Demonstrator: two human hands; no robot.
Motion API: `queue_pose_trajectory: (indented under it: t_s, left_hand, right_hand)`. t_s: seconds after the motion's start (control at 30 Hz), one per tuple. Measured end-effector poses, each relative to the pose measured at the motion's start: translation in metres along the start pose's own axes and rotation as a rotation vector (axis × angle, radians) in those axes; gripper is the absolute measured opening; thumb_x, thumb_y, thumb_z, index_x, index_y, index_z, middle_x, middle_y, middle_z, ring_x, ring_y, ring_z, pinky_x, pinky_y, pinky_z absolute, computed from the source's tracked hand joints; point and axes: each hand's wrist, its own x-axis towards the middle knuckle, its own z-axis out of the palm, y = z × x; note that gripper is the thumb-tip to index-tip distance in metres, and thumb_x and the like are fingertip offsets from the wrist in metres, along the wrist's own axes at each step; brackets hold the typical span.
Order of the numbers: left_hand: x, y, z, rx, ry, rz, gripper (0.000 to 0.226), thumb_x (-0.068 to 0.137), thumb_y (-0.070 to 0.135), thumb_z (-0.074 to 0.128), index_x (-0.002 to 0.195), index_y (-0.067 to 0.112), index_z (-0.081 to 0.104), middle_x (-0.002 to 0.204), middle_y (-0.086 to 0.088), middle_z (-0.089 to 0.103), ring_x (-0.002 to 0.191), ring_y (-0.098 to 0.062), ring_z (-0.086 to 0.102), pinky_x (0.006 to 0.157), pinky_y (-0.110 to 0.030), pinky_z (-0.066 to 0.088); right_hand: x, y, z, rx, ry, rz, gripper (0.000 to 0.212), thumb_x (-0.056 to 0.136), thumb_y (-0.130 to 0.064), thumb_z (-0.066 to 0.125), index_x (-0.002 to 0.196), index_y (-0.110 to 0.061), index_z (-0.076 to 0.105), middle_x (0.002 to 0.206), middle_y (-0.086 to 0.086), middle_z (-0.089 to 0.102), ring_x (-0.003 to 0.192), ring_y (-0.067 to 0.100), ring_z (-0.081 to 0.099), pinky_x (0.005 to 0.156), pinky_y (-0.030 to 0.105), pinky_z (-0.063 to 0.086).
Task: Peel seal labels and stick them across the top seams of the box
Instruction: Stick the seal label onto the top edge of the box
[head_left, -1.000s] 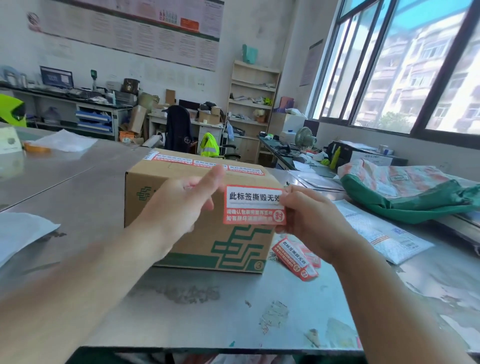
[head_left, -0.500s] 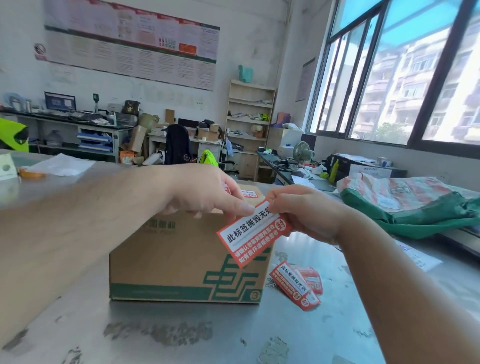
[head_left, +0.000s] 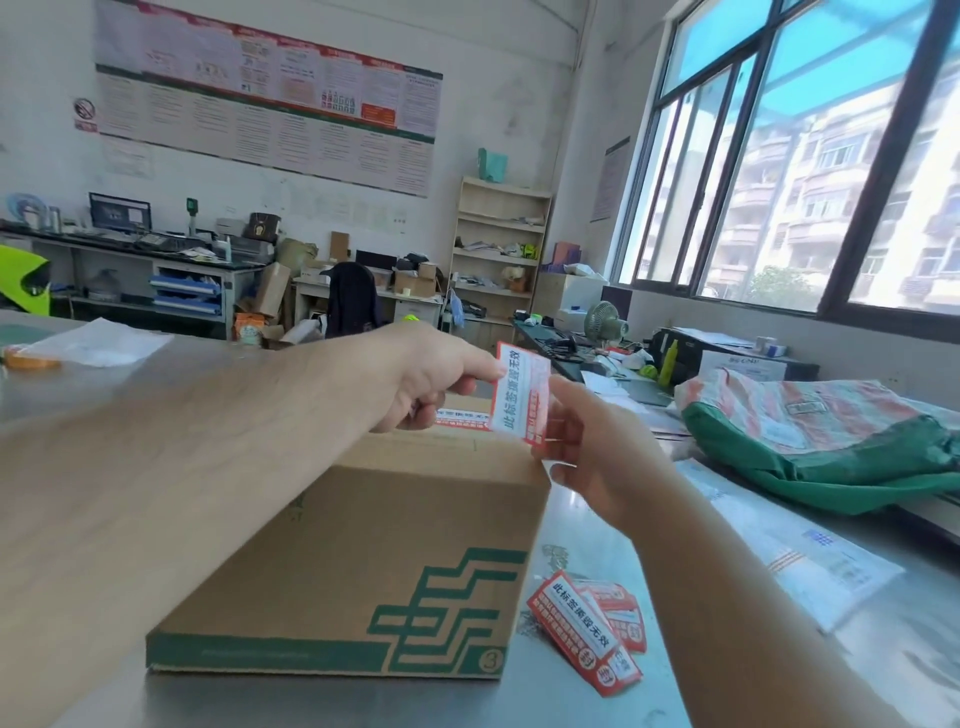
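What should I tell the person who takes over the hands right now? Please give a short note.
Left hand: pinching the top edge of a seal label, held upright over the box.
Right hand: holding the same label at its lower edge.
Box: on the table, closed.
Spare labels: on the table, right of the box.
Done: a label strip already lies on the box top at the far side.
Left: stick the held label across a top seam, then the remaining seams.

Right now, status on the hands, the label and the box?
Left hand and right hand both pinching one seal label, held upright above the box. Not stuck yet. Earlier label already on top. Nothing in the way.
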Motion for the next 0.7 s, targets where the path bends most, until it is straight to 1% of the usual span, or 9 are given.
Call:
queue_pose_trajectory:
  t_s: [0.1, 0.2, 0.23, 0.33, 0.4, 0.47, 0.57, 0.63, 0.7]
  left_hand:
    - [0.013, -0.001, 0.004, -0.029, 0.017, -0.034, 0.014, 0.082, 0.031, 0.076, 0.086, 0.018, 0.075, 0.064, 0.007, 0.052, 0.045, -0.007, 0.026, 0.043, -0.018, 0.031]
    - [0.025, -0.002, 0.007, -0.019, 0.007, -0.059, 0.015, 0.083, 0.032, 0.075, 0.088, 0.018, 0.076, 0.062, 0.008, 0.051, 0.046, -0.006, 0.025, 0.044, -0.017, 0.03]
    - [0.029, -0.001, 0.008, -0.015, 0.005, -0.064, 0.015, 0.084, 0.033, 0.074, 0.088, 0.018, 0.076, 0.062, 0.008, 0.052, 0.046, -0.006, 0.025, 0.044, -0.017, 0.03]
    - [0.042, -0.001, 0.01, -0.021, 0.008, -0.082, 0.015, 0.085, 0.032, 0.072, 0.088, 0.018, 0.076, 0.068, 0.007, 0.059, 0.047, -0.006, 0.025, 0.044, -0.016, 0.031]
    - [0.05, -0.001, 0.013, 0.0, 0.018, -0.09, 0.014, 0.085, 0.031, 0.072, 0.091, 0.018, 0.075, 0.073, 0.006, 0.062, 0.047, -0.006, 0.026, 0.043, -0.016, 0.031]
    - [0.057, -0.001, 0.017, 0.071, 0.035, -0.087, 0.011, 0.084, 0.029, 0.073, 0.089, 0.019, 0.075, 0.073, 0.006, 0.062, 0.048, -0.007, 0.027, 0.042, -0.017, 0.032]
    - [0.068, 0.001, 0.023, 0.18, 0.037, -0.074, 0.012, 0.084, 0.028, 0.073, 0.085, 0.016, 0.074, 0.065, 0.006, 0.06, 0.047, -0.008, 0.028, 0.043, -0.018, 0.032]
    - [0.074, 0.005, 0.028, 0.241, 0.037, -0.067, 0.013, 0.085, 0.026, 0.071, 0.082, 0.013, 0.073, 0.06, 0.006, 0.058, 0.045, -0.008, 0.027, 0.046, -0.019, 0.03]
    - [0.079, 0.008, 0.033, 0.293, 0.032, -0.059, 0.015, 0.087, 0.025, 0.07, 0.079, 0.012, 0.072, 0.057, 0.006, 0.055, 0.044, -0.008, 0.025, 0.047, -0.02, 0.029]
  right_hand:
    - [0.009, 0.006, -0.001, 0.066, 0.006, -0.055, 0.025, 0.098, -0.027, 0.059, 0.09, -0.009, 0.073, 0.087, 0.015, 0.072, 0.065, 0.018, 0.053, 0.057, 0.027, 0.034]
    - [0.018, 0.008, -0.004, -0.015, 0.024, -0.095, 0.021, 0.099, -0.023, 0.059, 0.09, -0.01, 0.073, 0.095, 0.015, 0.077, 0.069, 0.019, 0.054, 0.057, 0.027, 0.033]
    - [0.021, 0.007, -0.004, -0.048, 0.032, -0.101, 0.022, 0.099, -0.024, 0.059, 0.091, -0.009, 0.074, 0.094, 0.014, 0.078, 0.069, 0.018, 0.054, 0.058, 0.027, 0.034]
    - [0.029, 0.005, -0.004, -0.154, 0.07, -0.127, 0.025, 0.099, -0.026, 0.058, 0.088, -0.013, 0.077, 0.079, 0.006, 0.075, 0.064, 0.016, 0.053, 0.058, 0.026, 0.037]
    - [0.036, 0.004, -0.004, -0.224, 0.104, -0.128, 0.025, 0.099, -0.027, 0.057, 0.087, -0.016, 0.076, 0.074, 0.004, 0.073, 0.063, 0.014, 0.053, 0.057, 0.025, 0.037]
    - [0.045, 0.005, -0.005, -0.244, 0.125, -0.1, 0.023, 0.098, -0.025, 0.057, 0.085, -0.016, 0.075, 0.074, 0.005, 0.07, 0.06, 0.014, 0.053, 0.055, 0.025, 0.035]
    - [0.058, 0.005, -0.007, -0.261, 0.151, -0.005, 0.022, 0.095, -0.026, 0.06, 0.084, -0.013, 0.074, 0.074, 0.005, 0.069, 0.054, 0.013, 0.053, 0.053, 0.025, 0.034]
    - [0.065, 0.006, -0.009, -0.225, 0.146, 0.057, 0.021, 0.093, -0.027, 0.063, 0.087, -0.011, 0.074, 0.071, 0.005, 0.068, 0.049, 0.012, 0.052, 0.05, 0.024, 0.032]
    - [0.071, 0.009, -0.01, -0.173, 0.145, 0.088, 0.019, 0.093, -0.027, 0.064, 0.088, -0.011, 0.074, 0.07, 0.005, 0.067, 0.049, 0.013, 0.052, 0.048, 0.023, 0.033]
